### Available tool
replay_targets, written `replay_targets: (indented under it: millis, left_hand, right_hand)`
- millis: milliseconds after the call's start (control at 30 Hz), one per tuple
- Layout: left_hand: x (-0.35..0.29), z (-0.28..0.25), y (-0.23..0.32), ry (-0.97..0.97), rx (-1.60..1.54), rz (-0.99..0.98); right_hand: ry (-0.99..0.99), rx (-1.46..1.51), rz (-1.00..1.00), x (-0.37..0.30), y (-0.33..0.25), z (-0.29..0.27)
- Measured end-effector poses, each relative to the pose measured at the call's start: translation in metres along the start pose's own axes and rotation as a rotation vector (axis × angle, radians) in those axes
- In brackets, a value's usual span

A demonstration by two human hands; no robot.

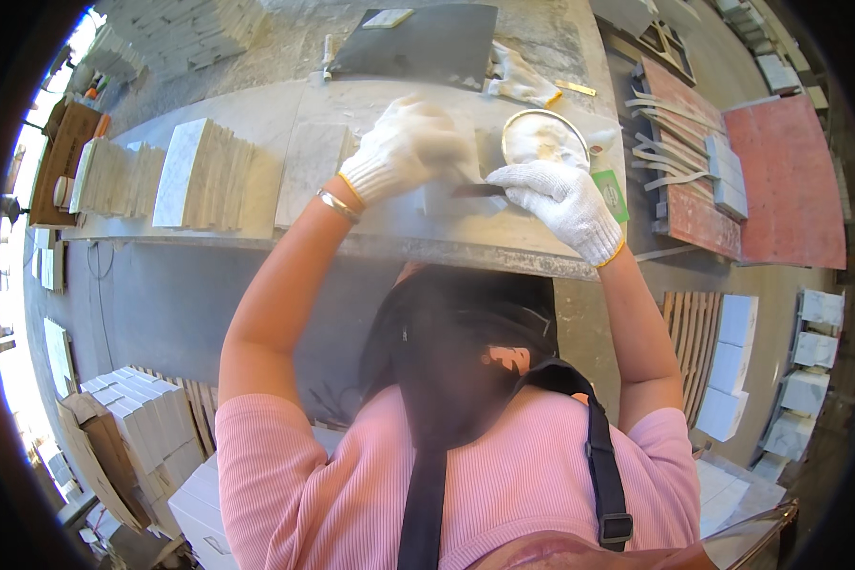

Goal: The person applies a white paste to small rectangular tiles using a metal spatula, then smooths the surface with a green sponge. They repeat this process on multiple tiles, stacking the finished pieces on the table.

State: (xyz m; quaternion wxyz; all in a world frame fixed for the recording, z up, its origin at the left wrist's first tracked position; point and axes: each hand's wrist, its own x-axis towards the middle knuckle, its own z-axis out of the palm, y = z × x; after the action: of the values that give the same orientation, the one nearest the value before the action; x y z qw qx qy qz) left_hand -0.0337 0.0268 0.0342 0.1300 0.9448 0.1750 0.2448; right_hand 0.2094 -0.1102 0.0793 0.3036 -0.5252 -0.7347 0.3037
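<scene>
My right hand [560, 204], in a white knit glove with a yellow cuff edge, is closed round a dark-bladed putty knife [478, 190]. The blade points left, over a pale stone tile [451, 204] at the bench's near edge. My left hand [408, 147], gloved the same way, is raised beside that tile; motion smears its fingers, and whether it holds anything does not show. Just beyond my right hand stands a round tub [544, 116] of white paste. A green card [609, 196] lies right of that hand.
Rows of upright marble tiles [209, 176] stand on the bench's left. A dark sheet [418, 43] and a spare glove [520, 76] lie at its back. Right of the bench are a red board [787, 180] and pale strips [670, 142]. Stacked tiles [142, 408] stand behind me.
</scene>
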Motion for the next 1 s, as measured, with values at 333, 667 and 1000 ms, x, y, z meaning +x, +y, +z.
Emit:
replay_targets:
  millis: [333, 667, 1000]
  left_hand:
    - [0.003, -0.002, -0.001, -0.05, 0.033, -0.032]
    - [0.0, -0.002, -0.001, 0.03, -0.056, -0.019]
    - [-0.001, -0.001, 0.0, 0.048, -0.104, -0.009]
  right_hand:
    - [0.015, -0.073, -0.193, 0.037, 0.006, 0.016]
    - [-0.016, 0.024, -0.029, 0.007, 0.004, 0.002]
    - [-0.018, 0.04, -0.051, 0.003, 0.004, 0.005]
